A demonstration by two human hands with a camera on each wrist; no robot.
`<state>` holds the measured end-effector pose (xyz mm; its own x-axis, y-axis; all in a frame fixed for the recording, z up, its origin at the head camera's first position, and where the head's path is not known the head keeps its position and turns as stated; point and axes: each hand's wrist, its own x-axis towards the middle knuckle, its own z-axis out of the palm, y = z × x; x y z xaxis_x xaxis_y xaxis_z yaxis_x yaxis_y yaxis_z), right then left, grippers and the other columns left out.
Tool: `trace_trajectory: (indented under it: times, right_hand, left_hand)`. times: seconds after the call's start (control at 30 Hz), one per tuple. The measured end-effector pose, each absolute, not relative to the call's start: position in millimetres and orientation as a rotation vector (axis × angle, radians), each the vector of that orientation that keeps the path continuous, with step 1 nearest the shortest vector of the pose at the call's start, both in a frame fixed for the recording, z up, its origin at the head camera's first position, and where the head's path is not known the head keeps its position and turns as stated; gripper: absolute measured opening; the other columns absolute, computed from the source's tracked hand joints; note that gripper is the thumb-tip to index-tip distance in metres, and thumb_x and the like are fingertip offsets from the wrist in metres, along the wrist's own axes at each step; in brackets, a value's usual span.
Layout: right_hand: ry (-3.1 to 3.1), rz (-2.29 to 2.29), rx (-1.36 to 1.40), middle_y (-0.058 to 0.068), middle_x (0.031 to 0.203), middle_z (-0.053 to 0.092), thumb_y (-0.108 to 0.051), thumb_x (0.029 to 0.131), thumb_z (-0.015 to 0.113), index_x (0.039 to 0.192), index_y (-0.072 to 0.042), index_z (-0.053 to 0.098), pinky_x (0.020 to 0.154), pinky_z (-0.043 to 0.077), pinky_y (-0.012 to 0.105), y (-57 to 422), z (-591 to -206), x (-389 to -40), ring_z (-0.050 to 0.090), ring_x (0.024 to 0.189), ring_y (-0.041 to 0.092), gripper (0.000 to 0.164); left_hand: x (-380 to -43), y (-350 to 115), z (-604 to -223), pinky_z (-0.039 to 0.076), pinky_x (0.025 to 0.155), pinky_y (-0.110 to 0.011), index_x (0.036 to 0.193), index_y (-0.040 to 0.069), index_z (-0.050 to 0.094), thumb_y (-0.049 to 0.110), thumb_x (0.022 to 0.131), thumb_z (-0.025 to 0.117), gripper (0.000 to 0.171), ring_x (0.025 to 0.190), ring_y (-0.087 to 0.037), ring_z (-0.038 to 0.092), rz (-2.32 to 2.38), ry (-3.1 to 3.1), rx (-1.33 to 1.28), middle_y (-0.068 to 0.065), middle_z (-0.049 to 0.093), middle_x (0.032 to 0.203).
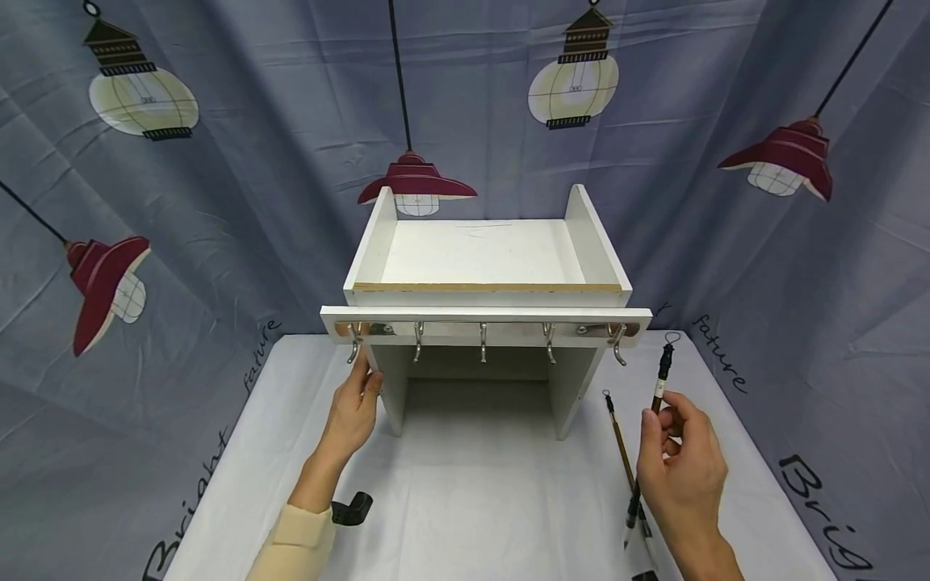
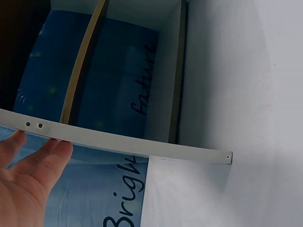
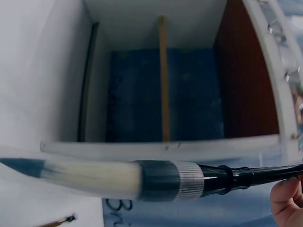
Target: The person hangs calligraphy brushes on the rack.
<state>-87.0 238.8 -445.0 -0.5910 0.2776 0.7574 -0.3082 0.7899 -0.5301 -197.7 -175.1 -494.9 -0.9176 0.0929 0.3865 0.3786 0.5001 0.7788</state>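
In my right hand (image 1: 686, 468) I pinch a calligraphy brush (image 1: 660, 383) by its dark handle, hanging loop up and bristles down. Its pale, dark-tipped bristles (image 3: 94, 177) stretch across the right wrist view. My left hand (image 1: 352, 411) touches the left side panel of a white wooden shelf (image 1: 479, 296), just below its hook rail. In the left wrist view the fingertips (image 2: 61, 150) rest against the panel's edge. A second brush (image 1: 619, 440) lies on the white table to the right of the shelf, partly behind the held one.
Several metal hooks (image 1: 483, 343) line the shelf's front rail, above an open lower space. The shelf has a shallow open tray (image 1: 483, 250) on top. A blue-grey curtain (image 1: 254, 202) with printed lamps surrounds the white table (image 1: 472, 500).
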Motion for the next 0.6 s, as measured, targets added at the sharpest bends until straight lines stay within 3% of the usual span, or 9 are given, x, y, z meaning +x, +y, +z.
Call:
trace_trajectory:
  times: [0.13,0.27,0.43,0.6]
  right_hand:
    - [-2.000,0.786,0.115,0.019,0.086,0.061,0.009,0.086,0.071,0.121,0.013,0.063,0.064,0.037,0.002,226,-439,-85,0.045,0.086,-0.015,0.037]
    - [-1.982,0.791,0.196,0.017,0.085,0.061,-0.009,0.097,0.067,0.119,0.013,0.064,0.061,0.041,0.005,213,-437,-82,0.047,0.084,-0.011,0.031]
    - [-1.972,0.807,0.285,0.013,0.082,0.060,-0.035,0.107,0.056,0.116,0.013,0.064,0.055,0.040,0.012,197,-442,-80,0.047,0.075,0.001,0.049]
    - [-1.995,0.824,0.352,0.008,0.082,0.058,-0.037,0.108,0.053,0.117,0.010,0.065,0.056,0.043,0.012,184,-444,-77,0.048,0.070,0.006,0.050]
  left_hand:
    - [-197,-176,-495,0.053,0.101,-0.061,0.167,0.020,0.019,0.020,0.111,0.048,0.063,0.135,-0.046,0.054,-1.373,-2.447,-0.402,-0.028,0.045,0.156]
    - [-197,-176,-495,0.053,0.100,-0.061,0.166,0.018,0.021,0.020,0.111,0.048,0.062,0.134,-0.046,0.055,-1.364,-2.443,-0.402,-0.028,0.046,0.156]
    - [-197,-176,-495,0.053,0.101,-0.061,0.166,0.022,0.022,0.021,0.111,0.048,0.061,0.135,-0.044,0.055,-1.373,-2.449,-0.397,-0.026,0.046,0.156]
    - [-198,-176,-497,0.052,0.101,-0.062,0.166,0.018,0.020,0.020,0.111,0.047,0.062,0.133,-0.047,0.056,-1.356,-2.439,-0.412,-0.030,0.048,0.153]
